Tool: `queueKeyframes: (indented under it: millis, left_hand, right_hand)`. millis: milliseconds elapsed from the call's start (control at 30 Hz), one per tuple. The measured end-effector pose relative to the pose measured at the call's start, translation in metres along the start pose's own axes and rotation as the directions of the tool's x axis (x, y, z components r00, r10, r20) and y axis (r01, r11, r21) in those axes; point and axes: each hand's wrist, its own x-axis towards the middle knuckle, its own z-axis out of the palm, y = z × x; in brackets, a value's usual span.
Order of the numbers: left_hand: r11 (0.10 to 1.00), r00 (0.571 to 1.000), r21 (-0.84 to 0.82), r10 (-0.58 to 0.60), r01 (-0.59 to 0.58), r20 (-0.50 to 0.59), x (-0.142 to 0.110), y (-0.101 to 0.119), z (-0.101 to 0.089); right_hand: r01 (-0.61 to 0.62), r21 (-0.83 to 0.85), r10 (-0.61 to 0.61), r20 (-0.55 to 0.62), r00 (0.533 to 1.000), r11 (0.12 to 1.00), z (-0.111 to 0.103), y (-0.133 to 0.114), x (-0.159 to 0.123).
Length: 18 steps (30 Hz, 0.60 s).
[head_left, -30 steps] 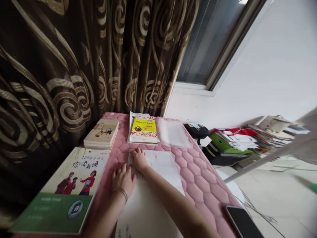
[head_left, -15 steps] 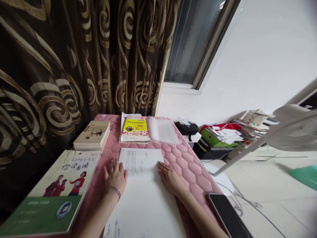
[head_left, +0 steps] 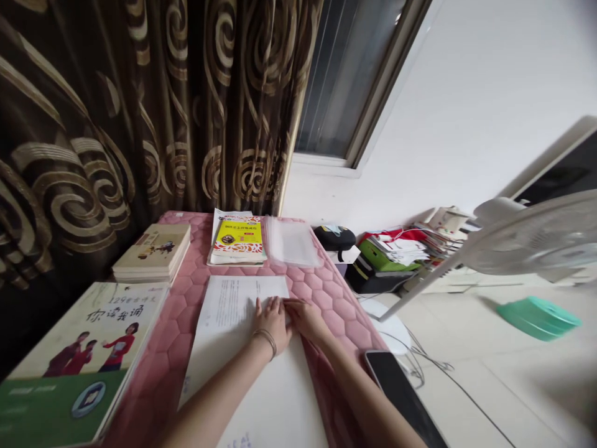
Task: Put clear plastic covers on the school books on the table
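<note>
A long white printed paper (head_left: 242, 348) lies on the pink quilted surface, with lines of text at its far end and handwriting near me. My left hand (head_left: 273, 326), a bracelet at its wrist, rests open on the paper close to its right edge, fingers apart. Right beside it, my right hand (head_left: 305, 320) has its fingers closed at the paper's right edge, pointing left. Those fingertips meet my left hand and are partly hidden. Whether the paper is a single sheet or several I cannot tell.
On the left lie a large green-and-cream book (head_left: 84, 367) and a book stack (head_left: 152, 252). Farther back are a yellow-covered book (head_left: 239, 239) and clear plastic sleeves (head_left: 293, 242). A phone (head_left: 401, 392) sits at the right edge, near a white fan (head_left: 536, 236).
My left hand has moved right, from the paper's left edge across to its right edge, beside my right hand. The right fingers have drawn together. The view has shifted somewhat right.
</note>
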Motion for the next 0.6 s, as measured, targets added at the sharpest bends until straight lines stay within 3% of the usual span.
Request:
queueKeyframes:
  millis: [233, 467, 600]
  left_hand:
    - [1.0, 1.0, 0.017, -0.016, 0.017, -0.016, 0.003, -0.002, 0.008]
    - [1.0, 0.999, 0.008, -0.003, 0.003, -0.034, 0.002, -0.005, 0.012]
    - [1.0, 0.999, -0.021, -0.003, 0.002, -0.042, 0.001, -0.005, 0.013]
  right_hand:
    - [-0.283, -0.145, 0.268, -0.118, 0.956, 0.948, -0.005, 0.019, 0.038]
    - [-0.453, -0.195, 0.429, -0.153, 0.89, 0.87, -0.005, 0.03, 0.092]
    - [-0.492, -0.207, 0.463, -0.175, 0.869, 0.846, -0.004, 0.031, 0.105]
